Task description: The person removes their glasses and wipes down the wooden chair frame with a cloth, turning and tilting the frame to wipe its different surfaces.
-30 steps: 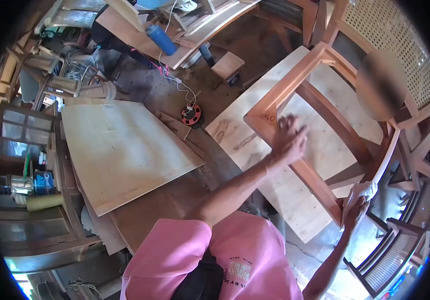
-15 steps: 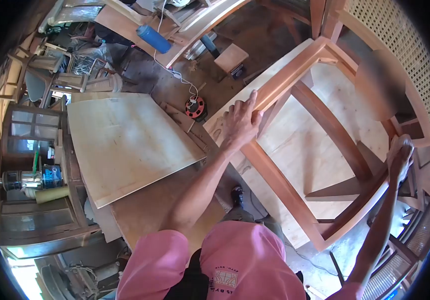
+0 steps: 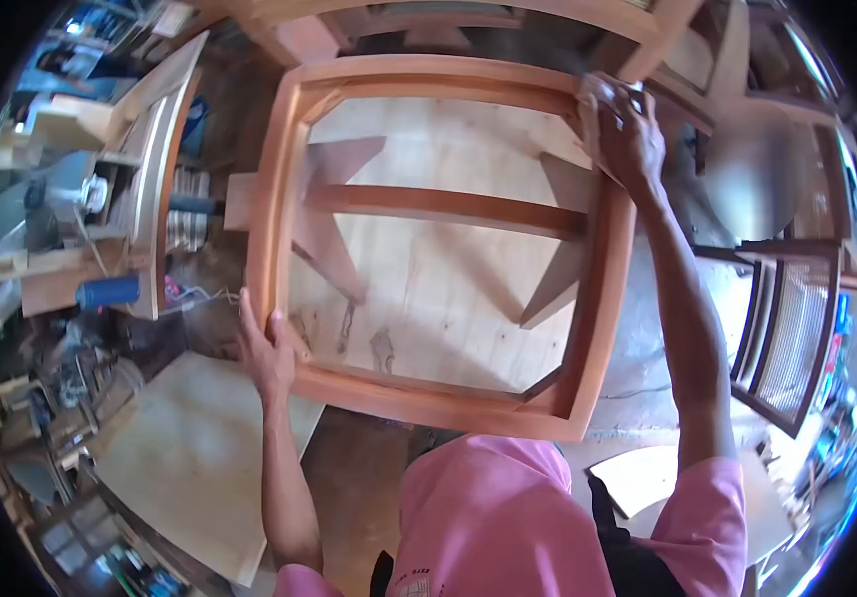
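Worktop [image 3: 158, 179] and blue bottle [image 3: 108, 292] are at the left. The left hand [image 3: 271, 363], open, is now against the frame's left rail, thumb over the wood. The frame [image 3: 438, 400] has swung from slanting to nearly square before the person, above a pale board [image 3: 438, 298], between both hands. The right hand [image 3: 633, 144] has moved to the far right corner, closed around a whitish cloth [image 3: 591, 104] touching the wood.

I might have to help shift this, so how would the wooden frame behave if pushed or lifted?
The wooden frame will probably stay stiff, since its thick rails meet at all four corners. It may be fairly light for its size: a pale board shows through its open middle. The smooth, slightly shiny rails could feel a little slippery.
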The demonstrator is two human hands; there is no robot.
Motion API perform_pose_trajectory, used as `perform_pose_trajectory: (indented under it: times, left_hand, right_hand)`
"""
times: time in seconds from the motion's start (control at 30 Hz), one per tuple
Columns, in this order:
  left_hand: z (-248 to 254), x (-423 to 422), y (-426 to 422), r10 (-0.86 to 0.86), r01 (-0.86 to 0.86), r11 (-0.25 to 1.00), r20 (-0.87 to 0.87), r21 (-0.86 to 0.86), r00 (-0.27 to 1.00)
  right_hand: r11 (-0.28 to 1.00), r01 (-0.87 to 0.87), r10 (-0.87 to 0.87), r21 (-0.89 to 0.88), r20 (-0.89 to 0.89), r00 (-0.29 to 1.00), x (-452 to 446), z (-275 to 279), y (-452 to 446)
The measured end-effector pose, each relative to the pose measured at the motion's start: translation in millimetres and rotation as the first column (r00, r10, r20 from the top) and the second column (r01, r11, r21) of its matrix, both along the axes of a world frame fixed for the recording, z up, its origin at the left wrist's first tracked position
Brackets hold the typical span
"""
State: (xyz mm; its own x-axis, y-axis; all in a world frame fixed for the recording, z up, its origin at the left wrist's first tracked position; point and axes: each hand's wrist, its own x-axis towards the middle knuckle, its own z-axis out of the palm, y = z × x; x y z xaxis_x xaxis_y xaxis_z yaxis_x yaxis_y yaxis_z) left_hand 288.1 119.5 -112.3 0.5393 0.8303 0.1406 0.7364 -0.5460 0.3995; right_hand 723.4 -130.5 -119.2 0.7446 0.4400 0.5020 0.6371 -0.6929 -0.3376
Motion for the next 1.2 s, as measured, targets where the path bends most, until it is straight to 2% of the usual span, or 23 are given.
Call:
perform_pose_trajectory:
  times: [0.07, 0.13, 0.2, 0.27, 0.37, 0.43, 0.47, 0.5, 0.53, 0.63, 0.7, 0.73, 0.77, 0.8, 0.83, 0.9, 0.93, 1.0, 1.03, 1.13, 1.2]
  left_hand:
    - [5, -3, -3, 0.011, -0.011, 1.0, -0.05, -0.001, 0.999]
    - [9, 2, -5, 0.034, -0.036, 0.999, -0.088, -0.018, 0.996]
    - [13, 3, -7, 0.072, -0.078, 0.996, -0.158, -0.032, 0.985]
    - [13, 2, -9, 0.125, -0.14, 0.989, -0.243, -0.043, 0.962]
    - [10, -1, -7, 0.069, -0.066, 0.998, -0.2, 0.023, 0.977]
    - [-8, -10, 3, -0.017, 0.032, 0.99, -0.108, 0.135, 0.994]
    - [-11, -13, 7, -0.058, 0.071, 0.977, -0.068, 0.199, 0.996]
    - [-8, -15, 9, -0.044, 0.058, 0.982, -0.08, 0.181, 0.996]
    - [-3, -15, 6, -0.028, 0.043, 0.986, -0.094, 0.162, 0.995]
    - [3, -15, -5, 0.007, 0.008, 0.993, -0.129, 0.114, 0.992]
    - [5, -14, -5, 0.0, 0.014, 0.994, -0.131, 0.105, 0.991]
    - [4, -14, -4, 0.0, 0.02, 0.99, -0.138, 0.143, 0.99]
    - [6, -14, -8, 0.007, 0.007, 0.995, -0.136, 0.1, 0.991]
    - [10, -12, -12, 0.024, -0.015, 0.998, -0.13, 0.066, 0.991]
    - [16, -9, -11, 0.052, -0.047, 0.998, -0.117, 0.045, 0.992]
    - [-3, -16, -3, 0.011, -0.01, 0.989, -0.011, 0.146, 1.0]
    - [-2, -16, -4, 0.035, -0.028, 0.991, -0.055, 0.131, 0.998]
    - [0, -13, -2, 0.059, -0.044, 0.989, -0.103, 0.143, 0.993]
    - [-2, -13, -2, 0.059, -0.039, 0.986, -0.116, 0.164, 0.991]
    - [-3, -14, 0, 0.055, -0.042, 0.994, -0.129, 0.103, 0.99]
    - [-4, -14, -1, 0.08, -0.064, 0.992, -0.155, 0.105, 0.985]
  right_hand:
    - [0.977, -0.041, 0.052, -0.208, 0.047, 0.998, -10, 25, 4]
    - [0.972, -0.022, 0.024, -0.233, 0.003, 1.0, -5, 28, 1]
    - [0.993, -0.075, 0.081, -0.095, 0.065, 0.995, -4, 10, -7]
    - [0.992, -0.11, 0.117, -0.066, 0.116, 0.986, -19, -1, -22]
    - [0.988, -0.154, 0.152, 0.011, 0.088, 0.984, -82, -2, -52]
    - [0.998, -0.05, 0.042, -0.034, -0.194, 0.98, -148, 4, -75]
    - [0.988, -0.127, 0.126, -0.082, -0.019, 0.992, -178, 3, -88]
    - [0.996, -0.091, 0.087, -0.014, -0.185, 0.979, -215, 18, -92]
    - [0.97, -0.121, 0.122, -0.212, -0.011, 0.993, -240, 7, -107]
    - [0.964, -0.12, 0.104, -0.237, -0.078, 0.991, -292, 8, -127]
    - [0.975, -0.143, 0.129, -0.172, -0.087, 0.988, -274, 1, -123]
    - [0.969, -0.16, 0.153, -0.187, -0.05, 0.987, -250, -8, -122]
    - [0.962, -0.156, 0.155, -0.226, -0.022, 0.988, -227, 3, -107]
    - [0.992, -0.127, 0.124, -0.022, -0.1, 0.987, -202, 6, -91]
    - [0.99, -0.12, 0.116, -0.079, -0.052, 0.992, -165, -6, -81]
    - [0.948, -0.08, 0.114, -0.309, 0.095, 0.989, -82, -37, -66]
    - [0.947, -0.057, 0.095, -0.315, 0.104, 0.99, -49, -47, -54]
    - [0.997, -0.027, 0.028, -0.078, 0.02, 0.999, -6, -50, -24]
    - [1.0, -0.007, 0.007, -0.014, -0.025, 1.0, 2, -37, -14]
    - [0.996, 0.084, -0.083, 0.015, -0.079, 0.993, 15, -37, -2]
    - [0.999, 0.049, -0.049, -0.001, -0.023, 0.999, 6, -31, -5]
